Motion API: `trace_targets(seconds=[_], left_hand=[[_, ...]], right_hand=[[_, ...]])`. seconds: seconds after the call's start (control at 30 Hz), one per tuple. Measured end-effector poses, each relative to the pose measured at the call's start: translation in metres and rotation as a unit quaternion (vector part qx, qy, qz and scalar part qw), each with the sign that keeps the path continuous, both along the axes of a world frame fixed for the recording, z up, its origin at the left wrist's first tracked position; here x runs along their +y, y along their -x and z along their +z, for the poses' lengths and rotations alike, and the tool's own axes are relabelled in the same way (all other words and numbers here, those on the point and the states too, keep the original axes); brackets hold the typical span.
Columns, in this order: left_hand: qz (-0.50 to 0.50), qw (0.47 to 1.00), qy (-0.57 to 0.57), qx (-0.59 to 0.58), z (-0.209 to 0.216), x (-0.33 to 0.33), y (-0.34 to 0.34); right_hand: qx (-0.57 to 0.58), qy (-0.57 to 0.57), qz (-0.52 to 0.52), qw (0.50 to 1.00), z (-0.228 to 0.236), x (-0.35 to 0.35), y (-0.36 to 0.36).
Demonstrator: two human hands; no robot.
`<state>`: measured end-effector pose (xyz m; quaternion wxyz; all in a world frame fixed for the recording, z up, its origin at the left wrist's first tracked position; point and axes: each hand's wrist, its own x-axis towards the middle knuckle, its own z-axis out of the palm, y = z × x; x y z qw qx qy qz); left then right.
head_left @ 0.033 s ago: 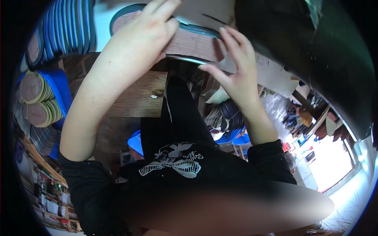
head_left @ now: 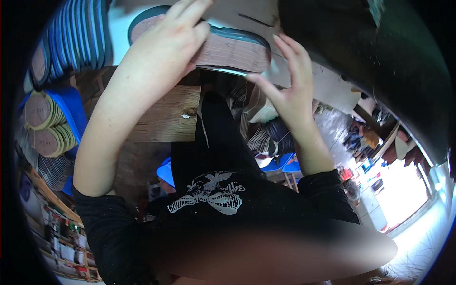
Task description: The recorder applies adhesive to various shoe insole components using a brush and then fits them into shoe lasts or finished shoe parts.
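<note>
A shoe sole (head_left: pixel 232 53) with a pinkish-brown, wood-grained face and a raised dark rim lies lengthwise on the pale worktop at the top of the view. My left hand (head_left: pixel 175 40) reaches across its middle, fingers bent over it and gripping it; part of the sole is hidden beneath the hand. Just off the sole's right end, my right hand (head_left: pixel 292 78) is open, its thumb and fingers spread apart with nothing between them. The thumb tip comes close to the sole's near edge.
A stack of blue-striped soles (head_left: pixel 78 38) stands at upper left. Below it, a blue bin (head_left: pixel 71 109) holds tan round-ended pieces (head_left: pixel 40 110). A thin dark rod (head_left: pixel 255 20) lies beyond the sole. A large dark machine body (head_left: pixel 375 57) fills the upper right; a wooden board (head_left: pixel 166 114) sits below the worktop.
My right hand has come away from the sole's right end, its fingers shifting slightly right. The sole and my left hand have moved a little to the left together.
</note>
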<state>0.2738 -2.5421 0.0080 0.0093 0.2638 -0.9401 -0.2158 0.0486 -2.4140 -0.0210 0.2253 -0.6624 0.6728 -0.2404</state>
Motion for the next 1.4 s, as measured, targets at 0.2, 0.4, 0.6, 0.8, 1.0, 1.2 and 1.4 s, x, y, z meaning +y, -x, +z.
trace_targets(seconds=[0.2, 0.4, 0.6, 0.8, 1.0, 1.2, 1.4], left_hand=[[0.047, 0.998, 0.014, -0.026, -0.010, 0.010, 0.008], [0.067, 0.996, -0.015, -0.054, -0.015, 0.012, 0.004], [0.061, 0.997, -0.014, -0.049, -0.013, 0.009, 0.004], [0.050, 0.997, -0.004, -0.066, -0.014, 0.006, 0.002], [0.043, 0.997, -0.004, -0.057, -0.011, -0.001, 0.003], [0.106, 0.989, -0.092, -0.054, -0.011, -0.002, 0.004], [0.051, 0.996, -0.036, -0.064, -0.011, -0.001, 0.000]], right_hand=[[-0.208, -0.111, -0.248, 0.940, -0.023, 0.037, 0.005], [-0.206, -0.058, -0.207, 0.955, -0.041, 0.028, 0.003], [-0.149, -0.047, -0.206, 0.966, -0.039, 0.024, 0.006], [-0.101, -0.040, -0.164, 0.981, -0.042, 0.019, 0.007], [-0.155, -0.085, -0.113, 0.978, -0.035, 0.017, 0.024], [-0.157, -0.088, -0.103, 0.978, -0.036, 0.014, 0.026], [-0.165, -0.088, -0.126, 0.974, -0.037, 0.013, 0.023]])
